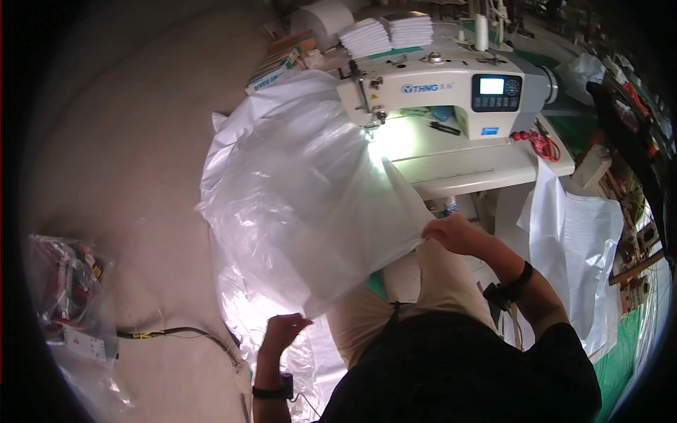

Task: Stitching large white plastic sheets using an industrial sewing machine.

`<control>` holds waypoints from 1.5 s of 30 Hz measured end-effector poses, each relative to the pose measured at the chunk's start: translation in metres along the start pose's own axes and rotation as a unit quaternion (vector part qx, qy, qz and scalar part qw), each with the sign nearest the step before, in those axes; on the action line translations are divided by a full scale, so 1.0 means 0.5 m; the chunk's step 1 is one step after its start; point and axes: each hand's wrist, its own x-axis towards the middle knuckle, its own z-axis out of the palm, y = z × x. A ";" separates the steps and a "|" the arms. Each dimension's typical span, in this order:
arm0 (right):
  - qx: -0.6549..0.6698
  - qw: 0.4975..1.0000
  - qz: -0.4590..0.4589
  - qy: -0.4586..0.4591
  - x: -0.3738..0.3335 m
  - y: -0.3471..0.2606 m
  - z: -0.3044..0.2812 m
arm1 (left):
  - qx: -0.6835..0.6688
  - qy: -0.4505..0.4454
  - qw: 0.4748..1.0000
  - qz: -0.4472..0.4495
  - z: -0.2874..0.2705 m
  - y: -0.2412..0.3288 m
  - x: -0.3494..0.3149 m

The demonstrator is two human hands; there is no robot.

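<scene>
A large translucent plastic sheet [310, 197] spreads over my lap and up onto the sewing machine's table. Its far end lies under the lit needle area of a white sewing machine [423, 77]. At the sheet's near left corner, my left hand [283, 330] pinches the edge, fingers closed. My right hand [451, 231] is closed on the right edge, just in front of the table's rim. Between the two hands the near edge runs slantwise over my thighs. Whether the sheet has one layer or several, I cannot tell.
Red-handled scissors [545, 146] and a black pen-like tool [445, 128] lie on the machine table [458, 180]. Folded white stacks [386, 35] and a thread cone [481, 32] stand behind. White sheeting [571, 233] hangs at right. A bag of wires [70, 282] is at far left.
</scene>
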 end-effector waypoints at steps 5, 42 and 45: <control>-0.031 0.998 0.046 0.030 -0.005 0.009 0.044 | 0.318 0.074 0.929 -0.176 -0.113 -0.103 -0.134; -0.070 0.894 0.081 0.436 -0.002 0.074 0.072 | 0.330 -0.092 0.938 0.055 -0.106 -0.048 -0.013; -0.010 0.891 0.128 0.436 0.015 0.074 0.062 | -0.136 0.199 0.968 0.076 -0.058 0.185 0.132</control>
